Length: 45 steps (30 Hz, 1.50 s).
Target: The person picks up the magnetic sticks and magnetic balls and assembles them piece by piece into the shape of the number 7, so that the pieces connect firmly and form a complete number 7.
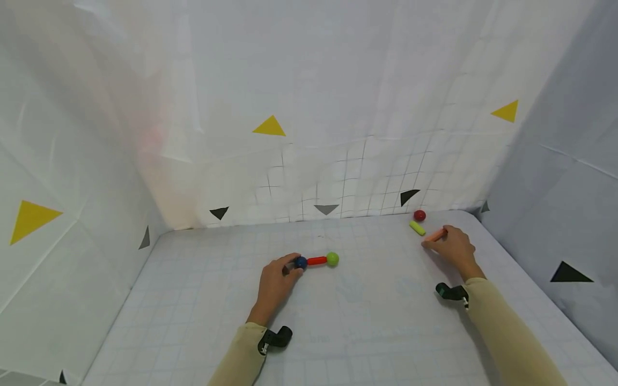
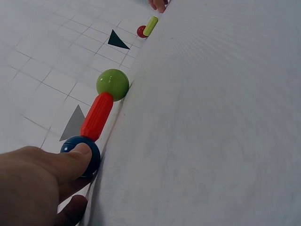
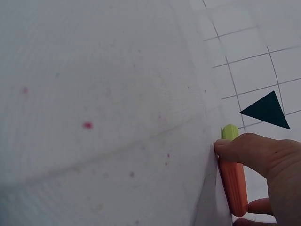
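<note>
My left hand (image 1: 276, 284) pinches a dark blue ball (image 1: 301, 262) between thumb and fingers. From that ball a red ridged rod (image 1: 317, 261) runs right to a green ball (image 1: 332, 259), the three joined in a line on the table. At the right, my right hand (image 1: 455, 249) holds an orange ridged rod (image 3: 233, 188) between its thumb and fingers. Just beyond its fingertips lie a yellow-green rod (image 1: 417, 228) and a red ball (image 1: 419, 215), near the table's back edge. In the right wrist view the thumb partly hides the yellow-green rod.
The white table (image 1: 367, 327) is enclosed by white sheet walls at the back, left and right. Yellow triangles (image 1: 270, 126) and dark triangles (image 1: 409, 197) mark these walls. Each wrist carries a small black camera (image 1: 279, 338).
</note>
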{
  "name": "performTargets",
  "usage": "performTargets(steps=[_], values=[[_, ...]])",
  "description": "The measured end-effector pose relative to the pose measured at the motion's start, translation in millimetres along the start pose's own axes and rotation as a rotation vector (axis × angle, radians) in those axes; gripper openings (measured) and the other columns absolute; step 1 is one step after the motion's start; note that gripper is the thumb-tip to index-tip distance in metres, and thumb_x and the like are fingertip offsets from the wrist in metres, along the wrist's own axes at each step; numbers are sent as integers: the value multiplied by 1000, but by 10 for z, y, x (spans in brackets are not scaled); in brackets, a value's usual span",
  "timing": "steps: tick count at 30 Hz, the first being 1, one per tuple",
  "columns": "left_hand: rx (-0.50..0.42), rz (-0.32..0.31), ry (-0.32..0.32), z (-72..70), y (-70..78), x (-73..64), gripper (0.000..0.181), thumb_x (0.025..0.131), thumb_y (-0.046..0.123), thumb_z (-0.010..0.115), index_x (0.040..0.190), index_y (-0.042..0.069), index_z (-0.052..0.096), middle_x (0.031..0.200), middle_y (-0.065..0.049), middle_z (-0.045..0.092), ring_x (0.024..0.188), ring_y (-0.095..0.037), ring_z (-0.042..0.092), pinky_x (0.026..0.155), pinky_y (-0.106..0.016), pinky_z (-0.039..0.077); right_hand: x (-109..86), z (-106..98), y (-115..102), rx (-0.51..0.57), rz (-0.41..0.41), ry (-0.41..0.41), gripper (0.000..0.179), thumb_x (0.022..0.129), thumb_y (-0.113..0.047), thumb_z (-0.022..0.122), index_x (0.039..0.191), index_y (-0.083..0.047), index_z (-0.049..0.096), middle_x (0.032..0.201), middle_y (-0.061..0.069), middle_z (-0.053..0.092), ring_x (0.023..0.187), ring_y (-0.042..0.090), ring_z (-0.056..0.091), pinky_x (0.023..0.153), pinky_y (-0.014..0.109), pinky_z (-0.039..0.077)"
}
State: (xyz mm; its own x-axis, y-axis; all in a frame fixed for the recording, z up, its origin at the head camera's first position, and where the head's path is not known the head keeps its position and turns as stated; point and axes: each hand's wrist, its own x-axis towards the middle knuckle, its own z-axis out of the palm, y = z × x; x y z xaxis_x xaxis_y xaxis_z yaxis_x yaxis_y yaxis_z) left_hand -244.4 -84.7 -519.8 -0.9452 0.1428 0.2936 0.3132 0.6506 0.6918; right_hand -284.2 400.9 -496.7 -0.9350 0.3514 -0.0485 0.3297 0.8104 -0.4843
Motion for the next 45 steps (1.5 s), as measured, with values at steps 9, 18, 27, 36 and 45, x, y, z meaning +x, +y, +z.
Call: performTargets(steps=[9,18,27,36,45], values=[[3,-1,5,4,7,10,39,92,20,83,130,20,74,93,3,68,79,-15,55,68,-33,46,32,-13,39,-15,-10,-6,99,88,-43,77,147,22,32,141,45,34,130,60,33,100,75,29],[-11,2,6,11,-4,-3,40,92,19,83,131,19,74,89,1,67,79,-16,55,68,-33,46,23,18,56,11,-16,12,101,86,-45,79,147,20,33,141,45,34,130,60,31,100,75,29],[-18,0,2,3,1,-10,40,93,19,82,132,19,73,94,1,68,81,-16,55,69,-34,46,-35,18,1,73,1,13,99,84,-44,83,147,16,35,140,41,35,129,57,30,101,73,29],[-26,5,11,2,10,-9,39,93,18,82,131,18,74,96,1,69,81,-16,56,69,-34,46,-145,14,-100,149,-30,37,99,82,-43,86,146,14,37,142,39,37,130,56,32,102,73,30],[-12,3,15,11,-3,-4,39,92,19,82,130,19,74,93,2,68,80,-16,55,69,-33,46,-271,88,-249,214,-124,55,97,83,-40,87,145,16,40,140,36,41,128,52,35,104,65,39]])
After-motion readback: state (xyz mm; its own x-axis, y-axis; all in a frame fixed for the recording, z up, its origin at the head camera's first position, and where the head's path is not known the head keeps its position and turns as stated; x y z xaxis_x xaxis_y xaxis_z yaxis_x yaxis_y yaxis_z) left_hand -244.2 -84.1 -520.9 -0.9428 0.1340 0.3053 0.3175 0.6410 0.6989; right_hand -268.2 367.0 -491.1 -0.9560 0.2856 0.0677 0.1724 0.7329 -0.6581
